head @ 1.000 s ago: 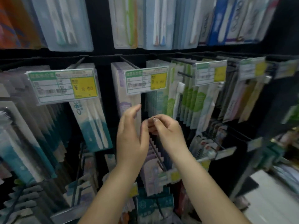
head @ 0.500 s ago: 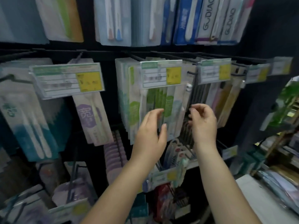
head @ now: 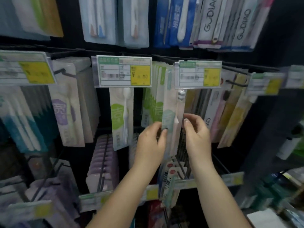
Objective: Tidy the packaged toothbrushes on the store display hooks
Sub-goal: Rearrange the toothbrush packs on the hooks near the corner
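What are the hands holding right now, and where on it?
Both hands, left hand and right hand, pinch the pale toothbrush pack by its lower side edges.

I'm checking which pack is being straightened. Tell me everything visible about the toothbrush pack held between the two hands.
The toothbrush pack is a long, narrow, clear plastic sleeve with a pale teal label low down. Inside, a pale brush stands head up, with striped bristles. It hangs nearly upright, slightly tilted, its top behind a price tag. The left hand pinches its left edge, the right hand its right edge.
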### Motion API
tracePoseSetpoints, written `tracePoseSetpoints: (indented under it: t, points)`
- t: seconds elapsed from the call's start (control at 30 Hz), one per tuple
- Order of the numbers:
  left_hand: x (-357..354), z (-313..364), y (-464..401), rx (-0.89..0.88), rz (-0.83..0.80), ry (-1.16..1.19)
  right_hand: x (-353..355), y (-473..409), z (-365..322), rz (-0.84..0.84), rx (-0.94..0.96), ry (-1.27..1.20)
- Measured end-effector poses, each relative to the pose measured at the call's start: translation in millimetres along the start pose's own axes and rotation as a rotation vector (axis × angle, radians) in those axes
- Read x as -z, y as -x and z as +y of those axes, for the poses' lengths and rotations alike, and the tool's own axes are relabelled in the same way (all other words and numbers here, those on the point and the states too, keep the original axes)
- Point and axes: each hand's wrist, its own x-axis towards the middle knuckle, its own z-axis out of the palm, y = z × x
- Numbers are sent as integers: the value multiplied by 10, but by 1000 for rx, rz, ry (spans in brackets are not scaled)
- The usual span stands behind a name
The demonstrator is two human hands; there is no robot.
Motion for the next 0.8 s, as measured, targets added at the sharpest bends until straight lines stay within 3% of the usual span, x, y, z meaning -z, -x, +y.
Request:
tracePoseSetpoints:
  t: [0.23, 0.57, 0.8]
  points:
    - [162, 160, 189, 52, -67, 99, 45, 167, -90, -48, 151, -95]
    - [349, 374, 392, -8, -198, 260, 135, 402, -202, -93, 122, -328]
    - [367, 341, 454, -30, -202, 282, 174, 471, -179, -96, 159, -342]
